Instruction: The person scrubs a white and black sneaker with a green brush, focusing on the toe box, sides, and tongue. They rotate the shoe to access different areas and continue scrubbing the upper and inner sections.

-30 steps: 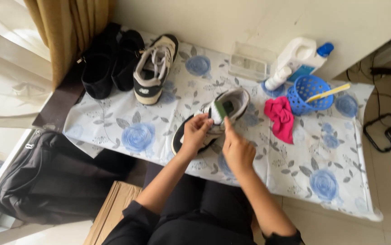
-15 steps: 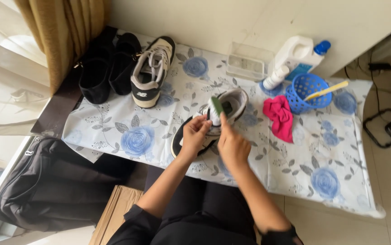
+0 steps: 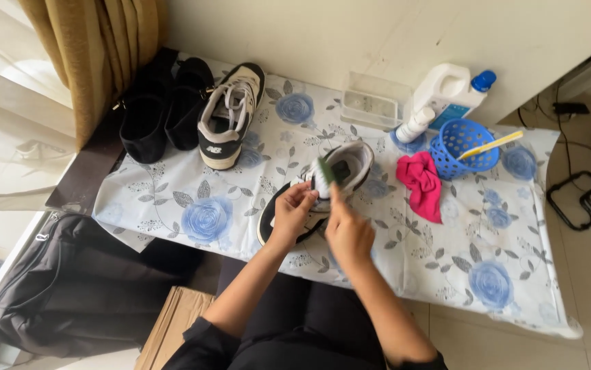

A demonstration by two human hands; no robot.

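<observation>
A white and black sneaker (image 3: pixel 340 168) lies tilted on the flowered tablecloth (image 3: pixel 192 212) in front of me. My left hand (image 3: pixel 294 211) grips its side near the laces. My right hand (image 3: pixel 347 233) holds a small green brush (image 3: pixel 325 171) with its head over the shoe's opening. A matching sneaker (image 3: pixel 230 116) stands at the back left of the table.
Black shoes (image 3: pixel 162 113) sit at the table's far left by a curtain. A clear tray (image 3: pixel 376 101), a white jug (image 3: pixel 449 92), a small bottle (image 3: pixel 412 127), a blue basket (image 3: pixel 465 144) with a yellow toothbrush and a pink cloth (image 3: pixel 422 183) lie to the right. A dark bag (image 3: pixel 69 288) rests on the floor.
My right hand has shifted slightly with the green brush over the sneaker. My left hand still grips the shoe in the same place.
</observation>
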